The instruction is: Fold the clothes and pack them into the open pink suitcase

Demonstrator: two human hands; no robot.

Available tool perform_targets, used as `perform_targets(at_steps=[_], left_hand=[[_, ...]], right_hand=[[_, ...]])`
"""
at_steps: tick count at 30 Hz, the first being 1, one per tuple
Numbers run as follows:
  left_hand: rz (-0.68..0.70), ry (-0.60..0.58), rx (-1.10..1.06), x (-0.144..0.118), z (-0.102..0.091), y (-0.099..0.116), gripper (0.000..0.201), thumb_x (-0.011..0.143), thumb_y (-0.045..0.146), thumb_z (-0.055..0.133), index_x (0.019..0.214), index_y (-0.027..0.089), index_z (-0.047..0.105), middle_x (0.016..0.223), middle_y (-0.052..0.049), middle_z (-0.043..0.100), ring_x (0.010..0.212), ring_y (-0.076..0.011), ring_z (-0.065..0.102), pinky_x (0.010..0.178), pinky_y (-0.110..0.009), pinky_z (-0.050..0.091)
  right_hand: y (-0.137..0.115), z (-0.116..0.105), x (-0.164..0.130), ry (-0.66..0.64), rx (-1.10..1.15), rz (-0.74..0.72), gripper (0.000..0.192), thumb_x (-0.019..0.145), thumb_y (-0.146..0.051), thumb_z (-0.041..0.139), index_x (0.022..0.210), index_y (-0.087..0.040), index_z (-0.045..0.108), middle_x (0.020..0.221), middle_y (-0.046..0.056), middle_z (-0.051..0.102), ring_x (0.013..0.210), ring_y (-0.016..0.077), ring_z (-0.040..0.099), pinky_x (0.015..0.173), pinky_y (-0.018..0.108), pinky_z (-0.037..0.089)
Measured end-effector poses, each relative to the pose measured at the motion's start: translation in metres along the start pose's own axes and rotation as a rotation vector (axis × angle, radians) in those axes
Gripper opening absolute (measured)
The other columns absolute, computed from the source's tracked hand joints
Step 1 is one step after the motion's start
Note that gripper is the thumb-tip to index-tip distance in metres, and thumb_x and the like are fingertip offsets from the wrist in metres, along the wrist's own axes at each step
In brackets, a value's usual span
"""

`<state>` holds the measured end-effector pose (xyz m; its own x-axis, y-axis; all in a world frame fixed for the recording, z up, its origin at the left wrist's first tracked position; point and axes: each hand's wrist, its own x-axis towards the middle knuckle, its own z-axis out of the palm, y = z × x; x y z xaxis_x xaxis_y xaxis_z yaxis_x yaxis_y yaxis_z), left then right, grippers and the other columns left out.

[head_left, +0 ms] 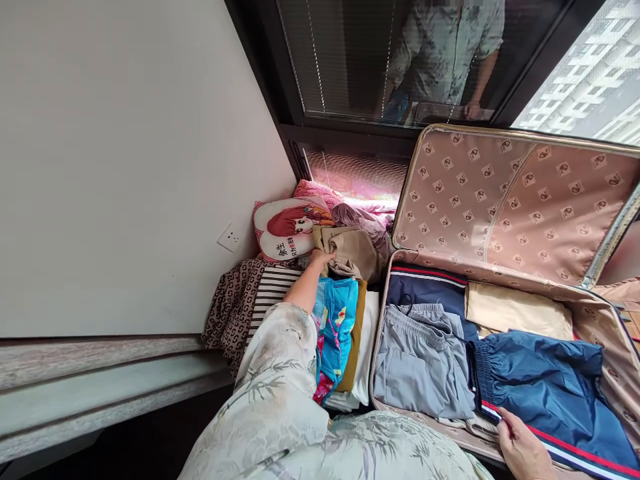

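Window-side suitcase point(590, 313); left hand point(320, 257) outstretched, gripping tan garment point(353, 250); right hand point(520, 447) pinching navy shorts point(545, 387).

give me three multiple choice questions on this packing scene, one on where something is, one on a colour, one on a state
1. Where is the left hand?
A. on the tan garment outside the suitcase
B. inside the suitcase lid
C. on the wall socket

2. What colour are the shorts lying in the front left of the suitcase?
A. red
B. grey
C. yellow

3. How does the suitcase lid stand?
A. zipped shut
B. taken off and lying flat
C. open, propped up towards the window

Answers:
1 A, the fingers rest on the tan garment at the top of the pile beside the case.
2 B, the shorts with the elastic waist are plain grey.
3 C, the patterned lining faces the camera. The right hand touches the navy garment at the case's near edge.
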<state>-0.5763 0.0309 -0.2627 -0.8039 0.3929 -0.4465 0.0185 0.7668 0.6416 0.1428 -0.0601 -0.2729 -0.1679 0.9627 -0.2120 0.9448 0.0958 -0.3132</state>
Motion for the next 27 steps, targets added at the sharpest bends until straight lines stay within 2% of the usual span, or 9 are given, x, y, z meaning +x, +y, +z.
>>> perform_targets(at_steps=[4,9,15,18,21,24,27], left_hand=[[0.008,-0.001,0.041,-0.001,0.009,0.021,0.034,0.067,0.018,0.090,0.095,0.013,0.070,0.124,-0.023,0.070,0.128,-0.0393,0.061,0.103,-0.045,0.050],[0.047,-0.030,0.070,-0.012,0.010,0.038,0.034,0.071,0.010,0.087,0.096,0.007,0.065,0.120,-0.023,0.070,0.124,-0.0347,0.063,0.099,-0.037,0.051],[0.052,-0.050,0.132,-0.027,0.007,0.038,0.042,0.072,0.024,0.092,0.101,0.009,0.065,0.117,-0.022,0.070,0.125,-0.0373,0.062,0.098,-0.040,0.053],[0.086,-0.036,0.167,-0.035,0.020,0.038,0.052,0.067,0.026,0.095,0.108,0.010,0.066,0.134,-0.026,0.063,0.135,-0.0398,0.054,0.106,-0.043,0.048],[0.112,-0.021,0.186,-0.043,0.035,0.040,0.056,0.069,0.023,0.092,0.116,0.009,0.064,0.147,-0.029,0.052,0.142,-0.0414,0.046,0.111,-0.046,0.043],[0.108,-0.071,0.180,-0.043,0.041,0.044,0.063,0.064,0.018,0.092,0.119,0.009,0.061,0.136,-0.030,0.061,0.133,-0.0413,0.056,0.106,-0.046,0.046],[0.120,-0.113,0.147,-0.039,0.036,0.045,0.071,0.055,0.016,0.096,0.117,0.011,0.061,0.130,-0.030,0.065,0.130,-0.0450,0.058,0.102,-0.049,0.049]], right_hand=[[-0.002,-0.001,0.003,-0.019,0.005,0.010,0.050,0.081,-0.054,0.040,0.099,-0.024,0.075,0.111,0.011,0.078,0.095,0.0329,0.076,0.084,0.046,0.061],[0.003,0.002,0.004,-0.012,0.014,-0.008,0.048,0.081,-0.054,0.040,0.099,-0.025,0.076,0.110,0.010,0.079,0.093,0.0313,0.076,0.083,0.045,0.060],[-0.001,0.005,0.001,0.039,0.010,-0.016,0.047,0.081,-0.050,0.042,0.101,-0.025,0.076,0.111,0.010,0.079,0.091,0.0307,0.076,0.082,0.044,0.060],[-0.004,0.005,-0.001,0.067,0.010,-0.034,0.049,0.083,-0.049,0.040,0.103,-0.023,0.076,0.113,0.010,0.078,0.096,0.0308,0.076,0.088,0.045,0.059],[-0.006,0.005,-0.001,0.053,-0.006,0.003,0.052,0.083,-0.050,0.038,0.106,-0.022,0.076,0.113,0.011,0.078,0.096,0.0315,0.076,0.087,0.046,0.059],[-0.006,0.005,-0.002,0.034,-0.020,0.030,0.052,0.084,-0.050,0.039,0.107,-0.023,0.076,0.113,0.010,0.078,0.095,0.0303,0.076,0.085,0.044,0.060],[-0.006,0.006,-0.002,0.036,-0.032,0.023,0.053,0.085,-0.050,0.038,0.108,-0.023,0.076,0.114,0.010,0.078,0.095,0.0293,0.076,0.085,0.042,0.060]])
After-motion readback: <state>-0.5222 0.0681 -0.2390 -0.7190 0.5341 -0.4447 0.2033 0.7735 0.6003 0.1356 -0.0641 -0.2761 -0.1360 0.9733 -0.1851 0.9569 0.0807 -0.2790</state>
